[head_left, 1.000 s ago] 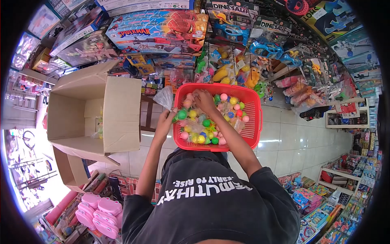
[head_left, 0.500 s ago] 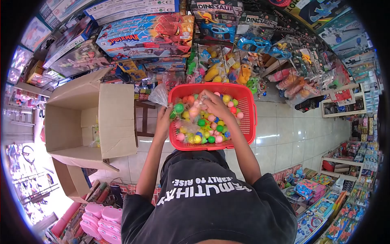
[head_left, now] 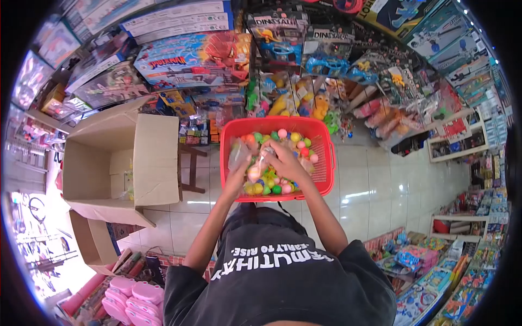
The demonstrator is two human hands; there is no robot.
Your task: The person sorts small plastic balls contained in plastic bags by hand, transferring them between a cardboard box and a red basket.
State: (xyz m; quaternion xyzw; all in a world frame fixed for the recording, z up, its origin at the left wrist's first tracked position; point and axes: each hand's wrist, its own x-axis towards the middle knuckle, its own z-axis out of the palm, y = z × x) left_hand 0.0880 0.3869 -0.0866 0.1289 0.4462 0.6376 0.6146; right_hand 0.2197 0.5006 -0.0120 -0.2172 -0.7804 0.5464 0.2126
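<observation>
A red plastic basket (head_left: pixel 329 157) is in front of me, filled with small colourful balls (head_left: pixel 295 136). Over its left half, my left hand (head_left: pixel 237 176) is closed on a crumpled clear plastic bag (head_left: pixel 237 154). My right hand (head_left: pixel 288 164) is closed near the middle, its fingers pinching the gathered top of a clear bag of pale pink balls (head_left: pixel 254 173). The two hands are close together, low over the loose balls. Fingers and shiny plastic hide part of both bags.
An opened cardboard box (head_left: pixel 156 157) stands to the left, beside a dark wooden stool (head_left: pixel 193 169). Boxed and hanging toys (head_left: pixel 274 46) line the far side. Pink cases (head_left: pixel 133 299) lie at the lower left, and shelves of toys (head_left: pixel 462 225) run along the right.
My left hand has moved right, from the basket's left rim to over the balls, bringing the clear bag along. My right hand has come lower, and the bag of pink balls hangs nearer my left hand.
</observation>
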